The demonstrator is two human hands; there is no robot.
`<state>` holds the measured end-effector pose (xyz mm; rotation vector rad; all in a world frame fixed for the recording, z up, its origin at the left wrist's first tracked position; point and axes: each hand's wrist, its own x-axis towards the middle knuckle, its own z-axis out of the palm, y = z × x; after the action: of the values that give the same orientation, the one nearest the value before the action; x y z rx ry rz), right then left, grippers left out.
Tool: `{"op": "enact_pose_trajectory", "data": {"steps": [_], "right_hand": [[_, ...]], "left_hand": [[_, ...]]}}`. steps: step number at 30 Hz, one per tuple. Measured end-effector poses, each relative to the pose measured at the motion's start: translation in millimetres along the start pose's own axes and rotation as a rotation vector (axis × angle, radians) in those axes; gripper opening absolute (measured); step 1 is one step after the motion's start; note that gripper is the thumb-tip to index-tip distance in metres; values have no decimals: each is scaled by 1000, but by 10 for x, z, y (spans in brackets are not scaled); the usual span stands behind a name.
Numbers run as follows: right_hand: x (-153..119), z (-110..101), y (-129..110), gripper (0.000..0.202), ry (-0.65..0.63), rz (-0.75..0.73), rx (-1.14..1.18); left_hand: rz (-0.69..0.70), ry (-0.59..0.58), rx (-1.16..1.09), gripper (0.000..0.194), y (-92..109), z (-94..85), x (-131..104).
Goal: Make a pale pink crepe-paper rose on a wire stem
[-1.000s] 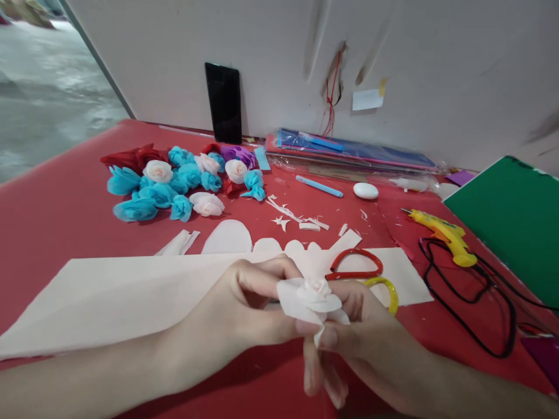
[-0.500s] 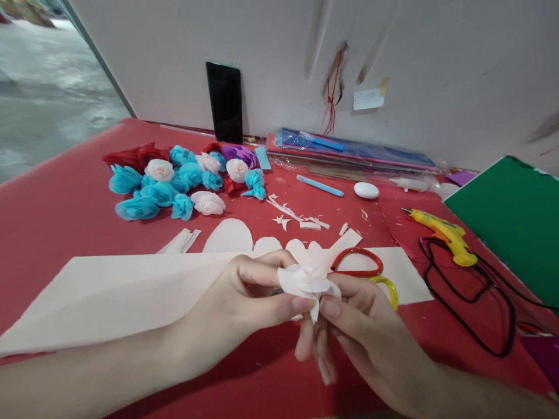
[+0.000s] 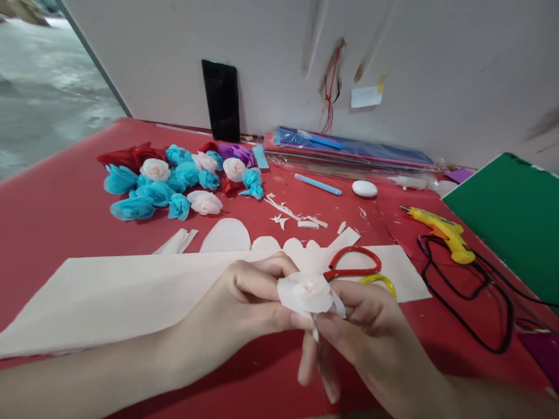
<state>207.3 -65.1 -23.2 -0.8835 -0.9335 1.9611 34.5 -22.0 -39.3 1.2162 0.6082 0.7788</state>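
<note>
A pale pink paper flower (image 3: 306, 293) is pinched between both my hands, its petals facing up and its narrow base pointing down. My left hand (image 3: 257, 299) grips it from the left, thumb and fingers closed at the base. From the right, my right hand (image 3: 364, 320) pinches the same base between thumb and fingers. Right behind the flower lie scissors with a red handle loop (image 3: 356, 262) and a yellow one; their blades are hidden. Under them stretches a long pale paper strip (image 3: 126, 291), with cut petal pieces (image 3: 226, 235) along its far edge.
Finished blue, pink, red and purple paper flowers (image 3: 157, 194) are heaped at the back left. A phone (image 3: 222, 102) leans on the wall. A yellow glue gun (image 3: 441, 230) with a looped black cord lies right, beside a green board (image 3: 510, 215). Paper scraps (image 3: 308, 224) and a blue pen (image 3: 318, 184) lie mid-table.
The flower has tilted, so its rolled centre now shows more from above and its petals lie flatter. Both hands keep their hold at the base. The view has shifted slightly.
</note>
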Motion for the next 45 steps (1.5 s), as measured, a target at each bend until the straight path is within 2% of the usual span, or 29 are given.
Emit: {"op": "enact_pose_trajectory", "data": {"steps": [7,12,18,21,25,31,35,40,45], "right_hand": [[2,57,-17,28,15,-54,-106],[4,56,10,20,54,-115,-128],[-9,46,43,5,59,-243,-188],[-15,41,83,16,101,-293,-229],[-28,16,148,5,126,-237,-118],[-9,-2,67,7,94,-123,-47],[-4,-15,25,10,66,-77,25],[-16,-37,21,15,45,-24,24],[-7,-32,18,15,60,-35,-3]], "left_hand": [[26,7,15,11,-39,5,-19],[66,49,54,8,-34,28,-14],[98,90,101,18,28,45,-31],[116,96,112,20,19,42,-39],[114,101,112,16,9,42,-45],[55,109,72,14,50,59,-36],[11,66,30,13,51,59,-31],[28,57,22,18,27,48,-25],[21,82,27,18,19,59,-35]]}}
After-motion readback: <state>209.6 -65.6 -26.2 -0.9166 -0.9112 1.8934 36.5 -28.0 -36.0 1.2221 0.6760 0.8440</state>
